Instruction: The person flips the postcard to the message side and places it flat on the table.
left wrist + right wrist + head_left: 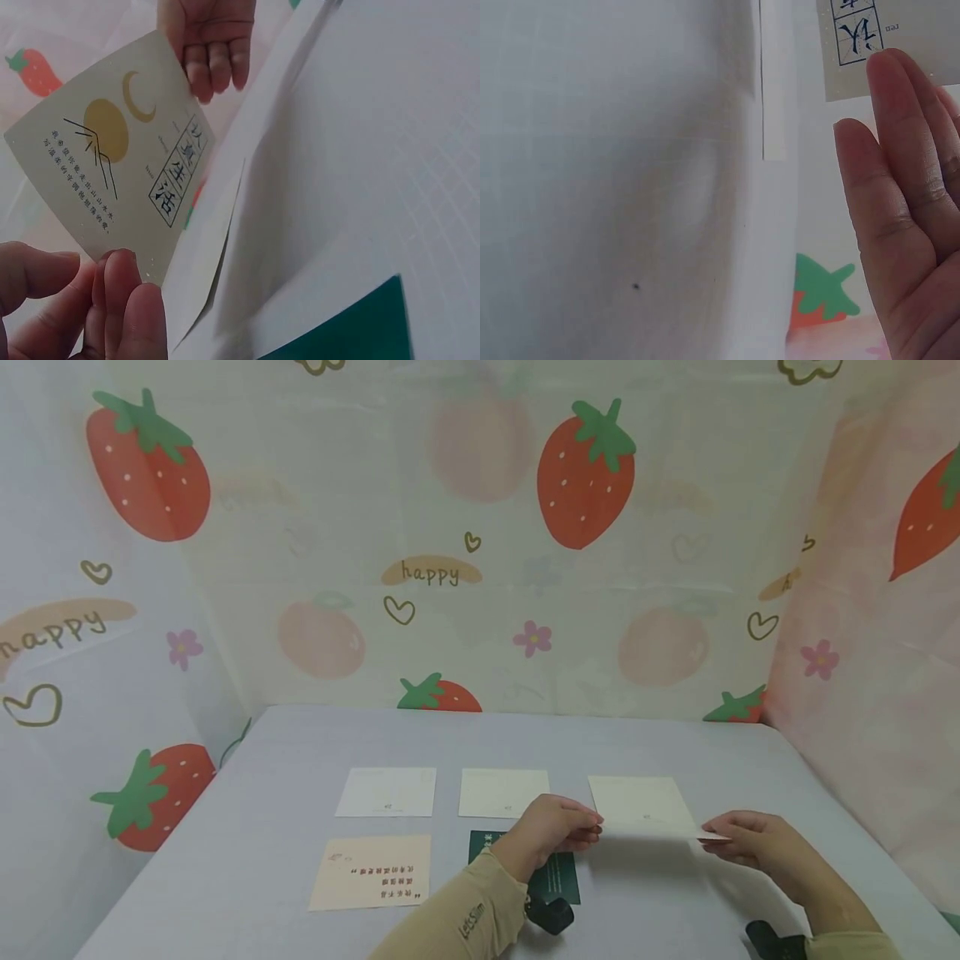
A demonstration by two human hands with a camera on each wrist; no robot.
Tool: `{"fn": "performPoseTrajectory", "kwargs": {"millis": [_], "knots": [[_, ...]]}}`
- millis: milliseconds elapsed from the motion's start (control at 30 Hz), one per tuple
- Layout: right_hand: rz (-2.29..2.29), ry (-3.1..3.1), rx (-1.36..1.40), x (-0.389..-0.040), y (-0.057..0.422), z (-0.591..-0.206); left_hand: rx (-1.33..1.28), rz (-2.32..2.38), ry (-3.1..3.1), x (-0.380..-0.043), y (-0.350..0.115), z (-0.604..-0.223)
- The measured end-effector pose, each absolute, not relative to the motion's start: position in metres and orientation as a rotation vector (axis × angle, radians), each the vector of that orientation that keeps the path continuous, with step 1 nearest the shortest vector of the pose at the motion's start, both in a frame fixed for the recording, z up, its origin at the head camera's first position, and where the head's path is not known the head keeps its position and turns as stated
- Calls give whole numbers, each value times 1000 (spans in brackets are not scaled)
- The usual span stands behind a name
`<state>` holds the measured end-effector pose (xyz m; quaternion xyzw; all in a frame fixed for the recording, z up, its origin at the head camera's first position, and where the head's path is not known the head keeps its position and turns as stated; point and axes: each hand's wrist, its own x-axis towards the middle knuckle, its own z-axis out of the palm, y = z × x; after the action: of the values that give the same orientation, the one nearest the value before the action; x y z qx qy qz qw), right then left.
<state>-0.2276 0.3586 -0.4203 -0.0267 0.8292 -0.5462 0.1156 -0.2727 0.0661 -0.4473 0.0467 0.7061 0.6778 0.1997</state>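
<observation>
We pinch one card (135, 165) between our left hand (555, 831) and right hand (765, 852).
From the head, we count three pale cards (498, 792) past our hands, one peach card (371, 872) to their left, and one green card (558, 878) partly hidden by our left arm (465, 914). At the left wrist, bent fingers (120, 296) and thumb (34, 277) nip one end. At the right wrist, our fingers (896, 127) look almost straight.

On the table (420, 739) I see a far-left postcard (386, 792), far-middle postcard (497, 792) and far-right postcard (637, 795) in a row; a near-left postcard (371, 872) and near-middle postcard (558, 878) lie before the first two. Above the table, a raised postcard (120, 161) spans between left hand (551, 828) and right hand (765, 847).
</observation>
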Motion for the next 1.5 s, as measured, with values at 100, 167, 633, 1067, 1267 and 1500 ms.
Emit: {"fn": "performPoseTrajectory", "kwargs": {"millis": [100,167,633,1067,1267,1500], "knots": [[-1594,2449,-41,-226,356,-421,116,1888,1994,-272,67,-448],[-1580,2468,-13,-226,355,-422,114,1883,2006,-271,68,-449],[-1542,2440,-64,-224,357,-427,103,1887,2000,-268,68,-452],[-1513,2437,-6,-225,356,-430,55,1922,1891,-266,67,-454],[-1486,2436,61,-224,355,-431,36,1891,1894,-264,67,-455],[-1425,2455,158,-224,354,-435,38,1866,1851,-262,68,-454]]}}
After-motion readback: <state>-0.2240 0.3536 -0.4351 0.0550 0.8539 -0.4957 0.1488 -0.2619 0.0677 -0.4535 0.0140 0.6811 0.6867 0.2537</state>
